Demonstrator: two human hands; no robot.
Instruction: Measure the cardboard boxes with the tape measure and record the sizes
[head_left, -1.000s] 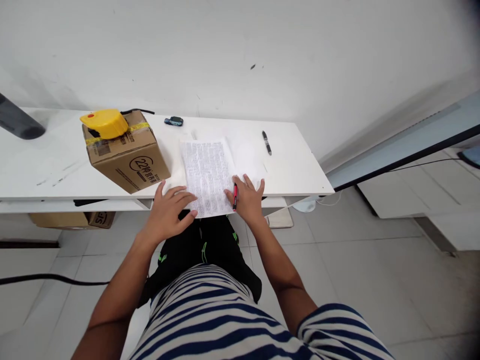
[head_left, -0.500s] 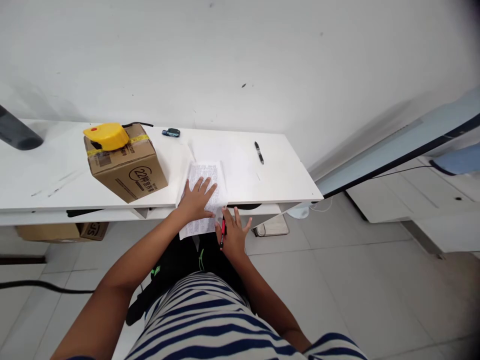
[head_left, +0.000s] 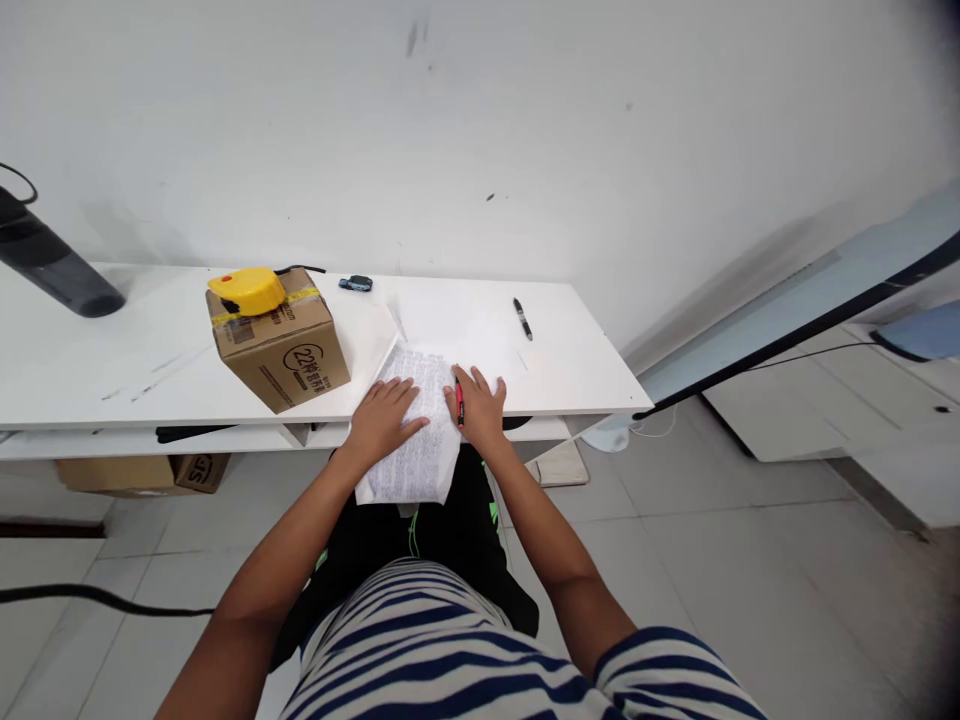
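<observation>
A printed sheet of paper (head_left: 416, 460) lies on the white desk, its lower part hanging over the front edge toward my lap. My left hand (head_left: 381, 420) rests on the paper's left side with fingers spread and palm down. At its right edge is my right hand (head_left: 480, 408), holding a red and black pen (head_left: 460, 402) between thumb and palm side. The right fingers point forward on the desk, and the pen's far end is partly hidden by them.
A cardboard box (head_left: 304, 350) with a yellow tape measure (head_left: 251, 291) on top stands left of the paper. Behind are a small dark-blue object (head_left: 355, 283) and a black pen (head_left: 523, 319). A dark bottle (head_left: 67, 270) stands far left. Another carton (head_left: 142, 474) sits below the desk.
My right hand has moved forward from below the desk edge onto the desk, bringing the red pen. My left hand has shifted to the paper's left edge. The paper's lower part hangs nearer to me.
</observation>
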